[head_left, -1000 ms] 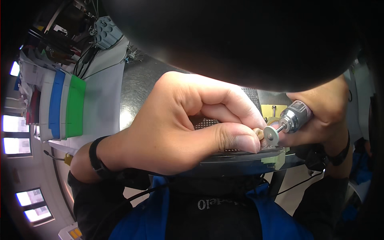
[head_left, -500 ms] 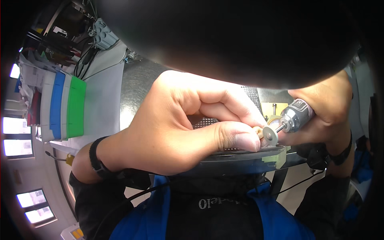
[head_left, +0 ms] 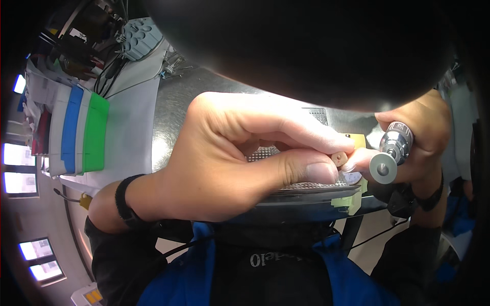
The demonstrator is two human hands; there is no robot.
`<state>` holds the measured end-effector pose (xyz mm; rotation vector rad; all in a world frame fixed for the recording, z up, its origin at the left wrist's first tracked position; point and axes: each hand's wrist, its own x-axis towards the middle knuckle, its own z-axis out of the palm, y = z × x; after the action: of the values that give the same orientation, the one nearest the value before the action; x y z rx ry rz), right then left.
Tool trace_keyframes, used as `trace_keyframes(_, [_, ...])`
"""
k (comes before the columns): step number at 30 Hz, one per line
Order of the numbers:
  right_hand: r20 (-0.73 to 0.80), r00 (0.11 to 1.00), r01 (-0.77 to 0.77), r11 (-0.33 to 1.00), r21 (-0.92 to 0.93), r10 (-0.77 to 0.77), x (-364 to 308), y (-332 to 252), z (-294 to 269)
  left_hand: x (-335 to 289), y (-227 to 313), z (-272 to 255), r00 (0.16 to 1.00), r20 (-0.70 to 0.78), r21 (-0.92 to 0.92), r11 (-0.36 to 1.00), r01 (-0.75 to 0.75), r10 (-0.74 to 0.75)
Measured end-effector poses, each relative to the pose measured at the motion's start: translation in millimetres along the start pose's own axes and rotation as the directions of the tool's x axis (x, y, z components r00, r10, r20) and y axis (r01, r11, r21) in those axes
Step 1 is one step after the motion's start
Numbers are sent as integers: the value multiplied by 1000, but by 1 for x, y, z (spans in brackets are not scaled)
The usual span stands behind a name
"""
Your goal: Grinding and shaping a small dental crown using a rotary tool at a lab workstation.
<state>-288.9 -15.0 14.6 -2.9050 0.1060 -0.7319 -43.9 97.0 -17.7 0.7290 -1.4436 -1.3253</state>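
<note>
Between the thumb and index finger of my left hand (head_left: pixel 229 158) is a small beige tooth-like piece (head_left: pixel 339 158), with a little hole showing in the side turned up. My right hand (head_left: pixel 426 127) is closed around a rotary handpiece (head_left: pixel 399 139) with a dark grip and a shiny metal nose. A round grey grinding disc (head_left: pixel 383 168) is mounted at its tip, apart from the piece and to the right of it. One fingertip of the right hand reaches over beside the piece, close to the left fingertips.
A perforated metal plate (head_left: pixel 314 187) lies under my hands at the bench edge, by a yellow block (head_left: pixel 360 140). Green, blue and white bins (head_left: pixel 95 133) stand on the left. Behind them is a grey holder (head_left: pixel 140 38) with round slots. A large dark shape (head_left: pixel 316 46) covers the top.
The disc has come away from the piece, moving right, and its face now turns toward me. In my left fingers the piece has moved slightly and shows its hole.
</note>
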Motion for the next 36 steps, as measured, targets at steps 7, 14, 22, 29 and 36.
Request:
trace_keyframes(7, [89, 987, 106, 963, 250, -132, -1, 18, -2, -1, 2, 0, 1000, -10, 51, 999, -16, 17])
trace_keyframes(14, [105, 991, 71, 991, 118, -83, -1, 12, -3, 1, 3, -2, 1000, 30, 3, 1000, 1, -1])
trace_keyframes(22, [70, 995, -61, 978, -199, 76, -2, -6, -3, 2, 9, -2, 983, 45, -118, 976, 183, -179])
trace_keyframes(29, [70, 997, -15, 974, -228, 31, 1, -8, 2, 3, 11, -1, 969, 61, -181, 952, 245, -238])
trace_keyframes(36, [-54, 998, 10, 976, -217, -22, 2, -8, 10, 3, 9, -3, 982, 75, -101, 978, 180, -173])
